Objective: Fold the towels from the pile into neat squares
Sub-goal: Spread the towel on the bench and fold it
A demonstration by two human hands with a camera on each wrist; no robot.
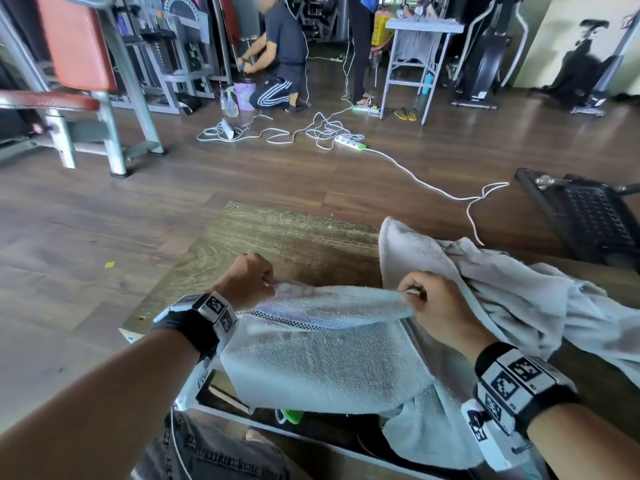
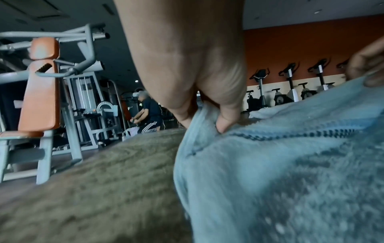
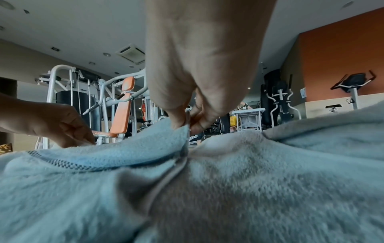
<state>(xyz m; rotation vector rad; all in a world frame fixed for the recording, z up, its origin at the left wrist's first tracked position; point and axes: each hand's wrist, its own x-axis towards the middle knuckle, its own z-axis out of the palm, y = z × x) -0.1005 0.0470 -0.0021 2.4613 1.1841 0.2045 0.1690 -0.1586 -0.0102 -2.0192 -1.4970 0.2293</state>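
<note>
A pale blue towel (image 1: 322, 362) with a dark checked stripe is stretched between my two hands over the near edge of a worn wooden table (image 1: 277, 237). My left hand (image 1: 252, 278) pinches its left corner; in the left wrist view the thumb and fingers (image 2: 224, 123) clamp the towel (image 2: 290, 164). My right hand (image 1: 426, 299) pinches the right corner, with the fold in the towel (image 3: 104, 164) caught between its fingertips (image 3: 187, 125). The upper edge is lifted and doubled toward me. A rumpled pile of grey-white towels (image 1: 519, 292) lies to the right, behind my right hand.
The table's far half is bare wood. Beyond it the wooden floor carries tangled white cables and a power strip (image 1: 349, 142). A crouching person (image 1: 277, 57), gym machines (image 1: 86, 81), a grey table (image 1: 415, 46) and a black chair (image 1: 588, 216) surround the spot.
</note>
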